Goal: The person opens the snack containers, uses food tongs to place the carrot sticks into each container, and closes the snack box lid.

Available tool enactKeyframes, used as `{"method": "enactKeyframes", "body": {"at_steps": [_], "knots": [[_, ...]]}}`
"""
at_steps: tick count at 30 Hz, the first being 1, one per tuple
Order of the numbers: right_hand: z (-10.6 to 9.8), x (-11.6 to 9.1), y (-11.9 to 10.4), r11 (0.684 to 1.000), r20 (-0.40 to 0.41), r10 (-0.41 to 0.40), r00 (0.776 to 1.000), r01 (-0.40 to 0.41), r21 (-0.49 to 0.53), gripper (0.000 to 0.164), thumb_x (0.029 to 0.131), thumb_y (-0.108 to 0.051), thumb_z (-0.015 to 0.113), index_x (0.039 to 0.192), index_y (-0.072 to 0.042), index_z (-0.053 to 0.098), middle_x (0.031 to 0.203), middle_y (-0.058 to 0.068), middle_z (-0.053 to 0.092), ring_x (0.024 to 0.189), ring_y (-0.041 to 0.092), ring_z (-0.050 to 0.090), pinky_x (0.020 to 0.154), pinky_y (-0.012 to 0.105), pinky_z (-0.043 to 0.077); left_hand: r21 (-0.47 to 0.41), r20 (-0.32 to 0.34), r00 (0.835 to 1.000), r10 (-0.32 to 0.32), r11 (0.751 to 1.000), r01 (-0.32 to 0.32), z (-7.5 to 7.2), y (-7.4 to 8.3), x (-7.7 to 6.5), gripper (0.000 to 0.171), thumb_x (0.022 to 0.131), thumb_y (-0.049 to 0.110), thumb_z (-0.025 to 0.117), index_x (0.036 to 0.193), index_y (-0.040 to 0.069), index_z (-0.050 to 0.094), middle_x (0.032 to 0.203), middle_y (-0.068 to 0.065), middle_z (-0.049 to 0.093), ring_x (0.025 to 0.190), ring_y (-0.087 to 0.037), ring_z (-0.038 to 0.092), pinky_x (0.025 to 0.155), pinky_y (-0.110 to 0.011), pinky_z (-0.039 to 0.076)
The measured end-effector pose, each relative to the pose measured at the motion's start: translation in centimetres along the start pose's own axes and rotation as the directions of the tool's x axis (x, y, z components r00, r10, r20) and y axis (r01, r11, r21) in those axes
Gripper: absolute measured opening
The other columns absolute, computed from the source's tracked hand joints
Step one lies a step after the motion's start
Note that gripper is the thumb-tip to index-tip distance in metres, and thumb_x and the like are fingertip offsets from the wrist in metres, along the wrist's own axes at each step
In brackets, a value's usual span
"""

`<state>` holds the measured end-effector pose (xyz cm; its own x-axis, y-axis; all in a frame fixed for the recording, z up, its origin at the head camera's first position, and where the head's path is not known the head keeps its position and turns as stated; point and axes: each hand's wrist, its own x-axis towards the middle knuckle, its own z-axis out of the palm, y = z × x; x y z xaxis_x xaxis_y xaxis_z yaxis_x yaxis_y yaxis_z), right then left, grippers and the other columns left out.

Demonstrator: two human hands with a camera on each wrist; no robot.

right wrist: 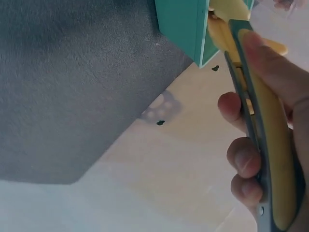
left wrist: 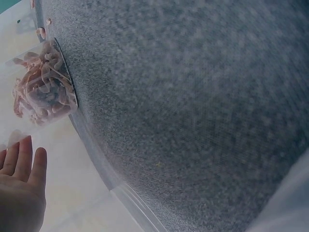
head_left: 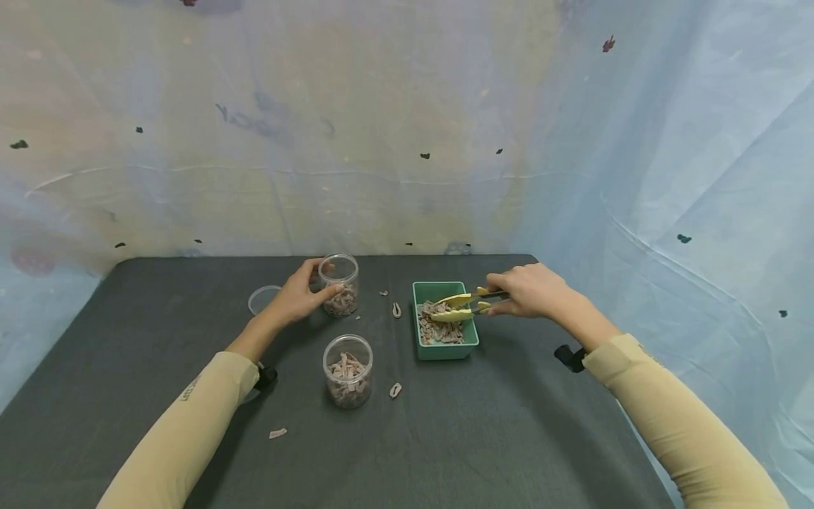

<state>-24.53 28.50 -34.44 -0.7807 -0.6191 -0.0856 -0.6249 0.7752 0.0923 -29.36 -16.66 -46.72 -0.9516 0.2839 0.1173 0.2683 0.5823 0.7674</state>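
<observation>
My left hand [head_left: 300, 293] holds a clear plastic jar [head_left: 340, 302] near the table's back edge, thumb in front and fingers behind. Pale brownish curled pieces [left wrist: 41, 84] fill the jar's lower part. My right hand [head_left: 531, 290] grips yellow-and-dark tongs [right wrist: 270, 130], its fingers curled round the handles. The tongs' yellow tips reach into a green rectangular container [head_left: 448, 351], parted over the same kind of pieces [head_left: 439, 329]. Whether the tips pinch a piece cannot be told. A second clear jar [head_left: 347, 389], also holding pieces, stands nearer the front.
Loose pieces lie on the dark table [head_left: 445, 445]: one ring-shaped piece [head_left: 396, 390] beside the front jar, another ring-shaped piece [head_left: 397, 310] between back jar and container, and a flat strip [head_left: 278, 433] at front left. A clear round lid [head_left: 259, 297] lies behind my left wrist.
</observation>
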Motion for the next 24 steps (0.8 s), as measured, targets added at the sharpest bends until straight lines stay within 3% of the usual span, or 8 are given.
{"method": "enactKeyframes", "body": {"at_steps": [7,16,24], "knots": [[1.5,-0.9,1.0,0.986,-0.047,0.045,0.998,-0.037,0.164,0.036,0.089,-0.046,0.081,0.104,-0.016,0.07,0.106,0.004,0.078,0.073,0.013,0.067,0.062,0.037,0.055,0.007,0.002,1.0,-0.001,1.0,0.001,0.0,0.0,0.0,0.083,0.101,0.052,0.066,0.159,0.004,0.03,0.157,-0.022,0.043,0.142,-0.05,0.042,0.113,-0.064,0.038],[2.8,-2.0,1.9,0.968,-0.079,0.092,0.993,-0.071,0.24,0.029,0.089,-0.041,0.082,0.1,-0.018,0.068,0.108,0.008,0.078,0.078,0.017,0.069,0.061,0.035,0.05,0.007,0.0,1.0,-0.001,1.0,0.001,0.0,-0.2,0.1,0.084,0.1,0.054,0.066,0.158,0.005,0.031,0.156,-0.021,0.044,0.141,-0.05,0.043,0.112,-0.065,0.039],[3.4,-2.4,2.1,0.953,-0.083,0.106,0.991,-0.078,0.292,0.03,0.09,-0.041,0.081,0.1,-0.017,0.067,0.113,0.008,0.078,0.067,0.006,0.057,0.055,0.03,0.038,0.015,-0.001,1.0,0.001,1.0,-0.001,0.1,-0.2,0.0,0.083,0.101,0.054,0.065,0.158,0.005,0.031,0.156,-0.021,0.044,0.141,-0.05,0.043,0.112,-0.065,0.039]]}}
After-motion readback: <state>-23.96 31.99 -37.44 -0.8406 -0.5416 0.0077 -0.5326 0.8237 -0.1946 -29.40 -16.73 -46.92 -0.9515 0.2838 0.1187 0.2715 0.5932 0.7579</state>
